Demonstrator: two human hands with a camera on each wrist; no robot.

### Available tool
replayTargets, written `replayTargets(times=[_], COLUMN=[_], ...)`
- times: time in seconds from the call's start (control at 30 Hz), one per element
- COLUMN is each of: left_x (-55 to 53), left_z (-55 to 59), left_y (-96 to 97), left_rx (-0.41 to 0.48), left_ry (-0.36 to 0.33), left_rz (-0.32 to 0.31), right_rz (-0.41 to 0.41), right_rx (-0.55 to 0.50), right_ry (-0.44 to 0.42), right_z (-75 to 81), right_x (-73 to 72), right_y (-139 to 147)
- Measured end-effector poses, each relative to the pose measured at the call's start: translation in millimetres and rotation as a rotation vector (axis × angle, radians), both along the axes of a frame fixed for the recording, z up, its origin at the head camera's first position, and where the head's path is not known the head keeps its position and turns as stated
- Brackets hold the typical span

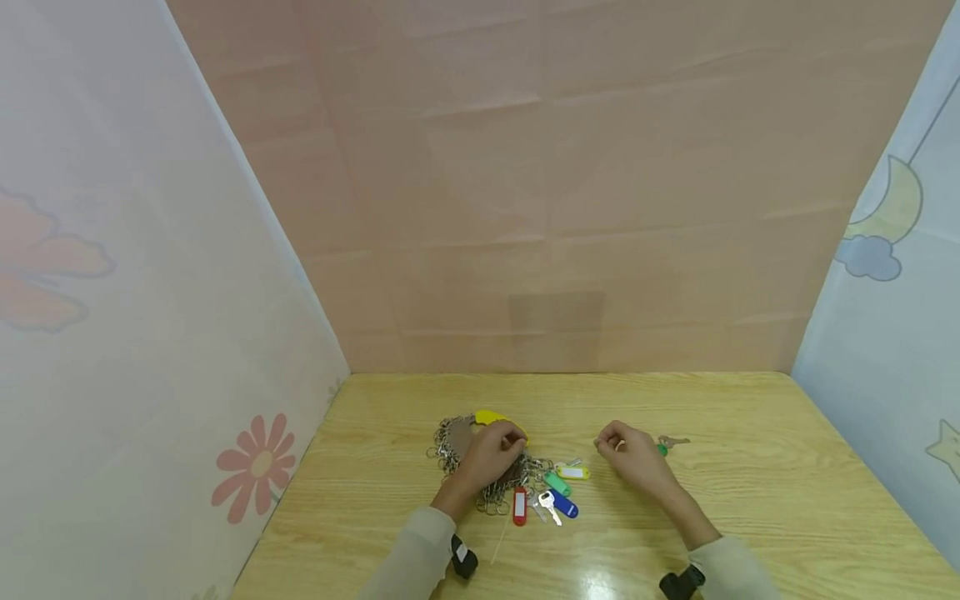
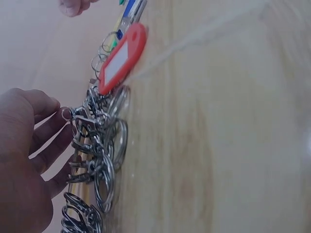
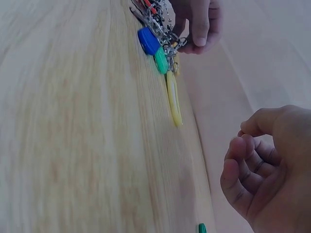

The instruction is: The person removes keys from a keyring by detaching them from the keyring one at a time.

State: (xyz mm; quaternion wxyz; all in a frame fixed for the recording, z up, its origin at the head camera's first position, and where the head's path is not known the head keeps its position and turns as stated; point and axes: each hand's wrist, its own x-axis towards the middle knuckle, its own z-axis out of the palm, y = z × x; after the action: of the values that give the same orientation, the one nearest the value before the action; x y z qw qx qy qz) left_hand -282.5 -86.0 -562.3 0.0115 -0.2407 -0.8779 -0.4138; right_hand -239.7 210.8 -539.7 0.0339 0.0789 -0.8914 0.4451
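Note:
A brown board (image 1: 460,437) with a yellow edge piece (image 1: 489,416) lies on the table, fringed with many metal clasps and rings (image 2: 104,160). My left hand (image 1: 491,454) is over it and pinches a small metal clasp (image 2: 68,113) between thumb and fingertips. Beside that hand lie a red key tag (image 1: 520,507), a blue tag (image 1: 564,503), a green tag (image 1: 557,483), a yellow tag (image 1: 573,472) and a silver key (image 1: 551,507). Apart from them, my right hand (image 1: 636,458) hovers with loosely bent fingers; nothing shows in it.
Just past the right hand lies another key (image 1: 677,441) with a green tag (image 1: 662,449). A thin pale strip (image 1: 498,542) extends toward the front of the wooden table (image 1: 360,508). Fabric walls (image 1: 450,208) enclose the back and sides.

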Motion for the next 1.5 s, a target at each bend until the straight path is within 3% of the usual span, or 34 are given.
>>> replayTargets(times=[0.23, 0.6, 1.03, 1.2, 1.5], left_x=[7.0, 13.3, 16.7, 17.7, 18.3], left_z=[8.7, 12.1, 5.9, 5.2, 2.9], left_y=[5.6, 18.4, 22.0, 23.6, 25.8], left_rx=[0.009, -0.003, -0.083, -0.118, -0.169], left_ry=[0.014, 0.049, 0.115, 0.104, 0.129], left_rz=[-0.027, -0.046, -0.087, -0.12, -0.113], right_rz=[0.018, 0.08, 0.08, 0.091, 0.125], right_rx=[0.001, 0.062, 0.24, 0.272, 0.328], right_ry=[-0.007, 0.028, 0.159, 0.151, 0.186], right_z=[-1.4, -3.6, -14.4, -17.8, -17.7], right_x=[-2.4, -2.2, 4.2, 5.6, 4.4], right_y=[-13.0, -28.7, -44.7, -48.2, -52.9])
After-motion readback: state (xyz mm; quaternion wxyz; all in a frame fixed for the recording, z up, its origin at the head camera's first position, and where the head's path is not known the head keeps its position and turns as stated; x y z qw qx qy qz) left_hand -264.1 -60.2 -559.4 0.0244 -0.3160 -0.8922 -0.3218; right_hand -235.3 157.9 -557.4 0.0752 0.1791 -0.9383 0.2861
